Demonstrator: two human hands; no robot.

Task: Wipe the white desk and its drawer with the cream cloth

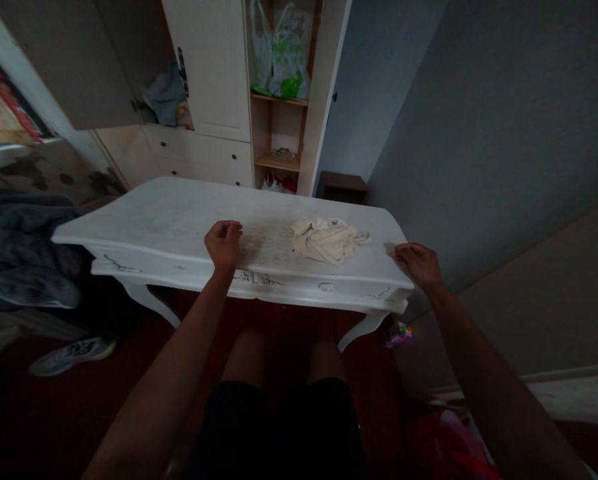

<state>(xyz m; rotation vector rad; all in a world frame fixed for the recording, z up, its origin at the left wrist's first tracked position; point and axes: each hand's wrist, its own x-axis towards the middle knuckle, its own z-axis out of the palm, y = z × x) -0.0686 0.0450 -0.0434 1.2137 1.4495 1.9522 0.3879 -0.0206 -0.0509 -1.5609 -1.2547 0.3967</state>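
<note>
A crumpled cream cloth (329, 240) lies on the white desk (179, 213), right of its middle. My left hand (223, 243) is over the desk's front part, left of the cloth, with its fingers curled in and nothing visible in them. Above the desk's right end, my right hand (419, 262) has its thumb and fingers pinched together. Whether something small sits between those fingertips, I cannot make out. Neither hand touches the cloth. Carved trim decorates the desk's front edge.
Behind the desk stands a white wardrobe (219, 67) with open doors and plastic bags (289, 63) on a shelf. Grey fabric (23, 247) is heaped at the left, above a sneaker (73, 355). A grey wall (503, 133) runs along the right. A small brown cabinet (343, 181) stands behind the desk.
</note>
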